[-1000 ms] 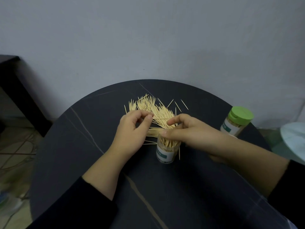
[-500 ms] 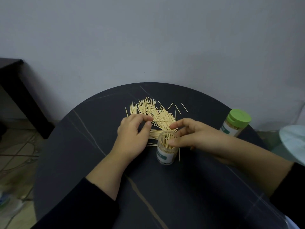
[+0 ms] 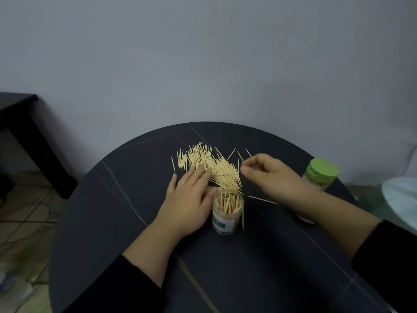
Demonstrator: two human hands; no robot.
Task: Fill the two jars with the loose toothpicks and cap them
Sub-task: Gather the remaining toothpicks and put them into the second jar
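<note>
Two hands at the loose toothpicks, one jar uncapped.
The left hand lies flat, fingers straight, fingertips resting on the pile's near edge. The right hand is curled just right of the pile, thumb near forefinger; whether it pinches anything I cannot tell. The open jar stands upright just beside the left hand, toothpicks inside. The capped jar, green-lidded, stands beyond the right wrist on the dark round table.

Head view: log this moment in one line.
left hand flat on toothpicks; right hand curled, hold unclear; open jar part-filled; other jar capped
</note>
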